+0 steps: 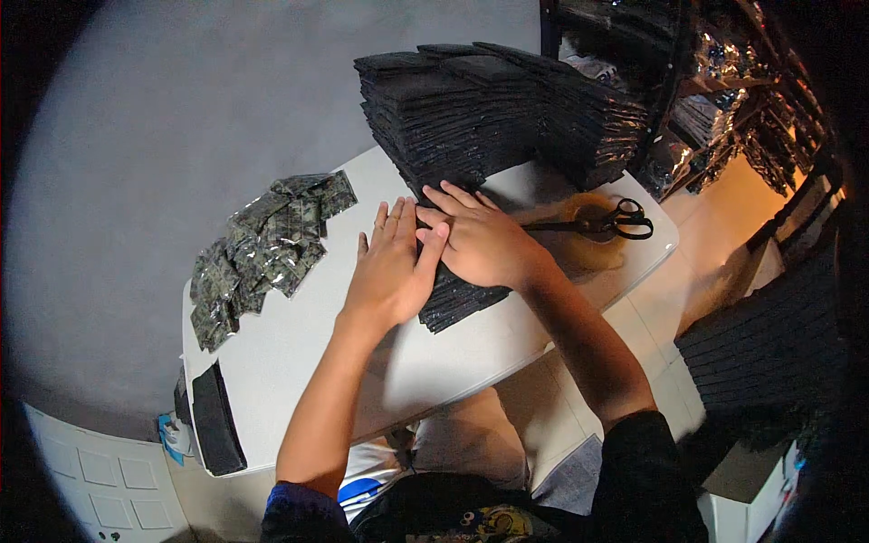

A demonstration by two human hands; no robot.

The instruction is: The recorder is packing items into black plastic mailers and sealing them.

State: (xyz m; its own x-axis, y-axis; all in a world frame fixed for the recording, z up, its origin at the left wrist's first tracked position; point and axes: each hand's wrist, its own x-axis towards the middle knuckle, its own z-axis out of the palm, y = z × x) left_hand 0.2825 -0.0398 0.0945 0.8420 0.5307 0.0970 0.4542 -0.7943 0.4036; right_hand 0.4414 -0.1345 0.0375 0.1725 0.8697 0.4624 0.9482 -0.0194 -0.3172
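My left hand [394, 271] lies with its fingers stretched out, beside and partly over the left edge of a small black folded bundle [457, 303] on the white table. Flat across the top of that bundle rests my right hand [480, 237], fingers extended and spread a little. The two hands meet at the left thumb. Much of the bundle is hidden under them; its layered near end shows. To the right of my right hand lie black-handled scissors [625, 220], over a yellowish see-through roll or coil [593, 258].
Tall stacks of folded black items [453, 109] stand at the table's far side. Camouflage-patterned packets in shiny plastic [272, 240] are heaped at left. A black flat strip [217, 421] lies at the near left corner of the table [362, 412]. Shelves with shiny packages [715, 100] stand far right.
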